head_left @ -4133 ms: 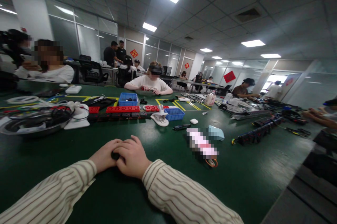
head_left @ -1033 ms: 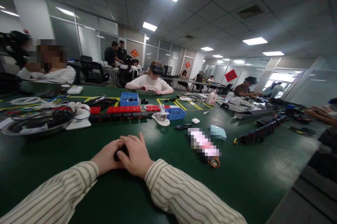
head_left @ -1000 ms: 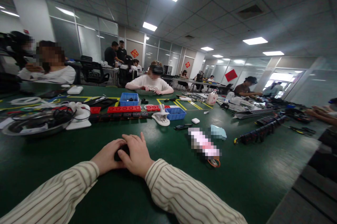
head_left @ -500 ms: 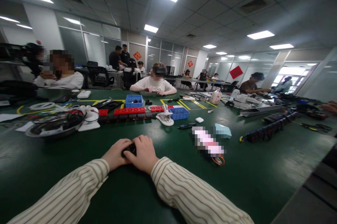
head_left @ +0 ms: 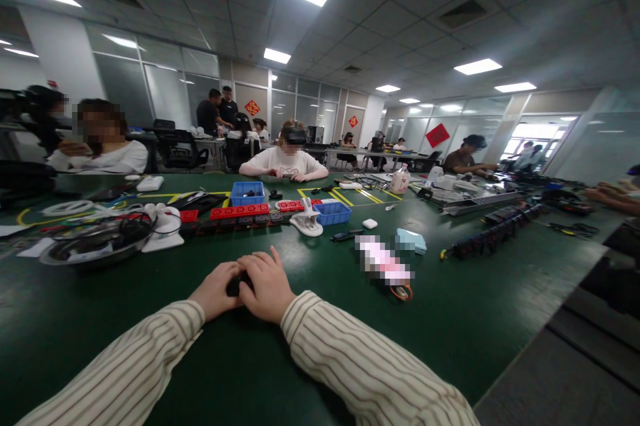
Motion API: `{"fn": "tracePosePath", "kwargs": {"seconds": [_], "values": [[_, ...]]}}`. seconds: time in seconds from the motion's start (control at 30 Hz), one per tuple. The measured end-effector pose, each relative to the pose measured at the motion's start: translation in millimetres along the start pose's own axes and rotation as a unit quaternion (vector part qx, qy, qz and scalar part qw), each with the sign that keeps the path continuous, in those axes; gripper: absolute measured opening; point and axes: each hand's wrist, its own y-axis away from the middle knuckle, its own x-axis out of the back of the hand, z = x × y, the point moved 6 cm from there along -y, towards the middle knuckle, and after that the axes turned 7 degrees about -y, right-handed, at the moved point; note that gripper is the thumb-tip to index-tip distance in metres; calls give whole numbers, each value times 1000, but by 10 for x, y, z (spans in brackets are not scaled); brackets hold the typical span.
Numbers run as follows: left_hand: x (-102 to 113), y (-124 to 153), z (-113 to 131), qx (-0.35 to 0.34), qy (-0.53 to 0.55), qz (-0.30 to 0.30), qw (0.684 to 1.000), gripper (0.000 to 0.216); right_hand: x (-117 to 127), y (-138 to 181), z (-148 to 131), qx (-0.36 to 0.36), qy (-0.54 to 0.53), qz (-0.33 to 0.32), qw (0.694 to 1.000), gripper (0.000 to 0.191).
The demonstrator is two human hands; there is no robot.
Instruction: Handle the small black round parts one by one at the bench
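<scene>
My left hand (head_left: 216, 291) and my right hand (head_left: 267, 285) rest together on the green table (head_left: 150, 319), near me. Both are curled round a small black object (head_left: 234, 285), of which only a sliver shows between them. My right hand lies partly over my left, fingers pressed together. Striped sleeves cover both forearms. What the black object is cannot be made out.
A blurred pink item with an orange loop (head_left: 385, 266) lies to the right. Farther off stand red power strips (head_left: 239, 211), blue bins (head_left: 334, 213), a white clip (head_left: 306, 222) and a metal bowl of cables (head_left: 95, 245). Other people sit around the table. The table edge (head_left: 540, 333) runs at right.
My hands have stayed clasped on the black object. The view has shifted slightly; a bit more of the black object shows between the hands than several seconds ago.
</scene>
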Motion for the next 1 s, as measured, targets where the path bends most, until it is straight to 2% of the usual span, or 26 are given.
{"fn": "tracePosePath", "kwargs": {"seconds": [0.17,0.3,0.43,0.57,0.83,0.9,1.0], "values": [[37,18,65,-3,3,15,1000,52,35,-24,104,-63,17,41,997,39],[17,21,96,1,5,1,1000,51,-22,-40,191,-85,39,34,995,33],[1,14,110,2,6,-20,1000,41,-66,-52,200,-74,53,20,996,27],[12,10,108,-4,23,-22,999,39,-87,-47,131,-33,38,6,999,18],[1,22,75,1,44,-6,999,44,-78,-7,-31,57,-28,-41,997,28],[-4,25,75,-2,40,6,999,51,-40,-12,-29,44,-48,-26,998,31],[2,31,54,10,36,28,999,65,7,-25,83,-24,-71,28,997,33]]}}
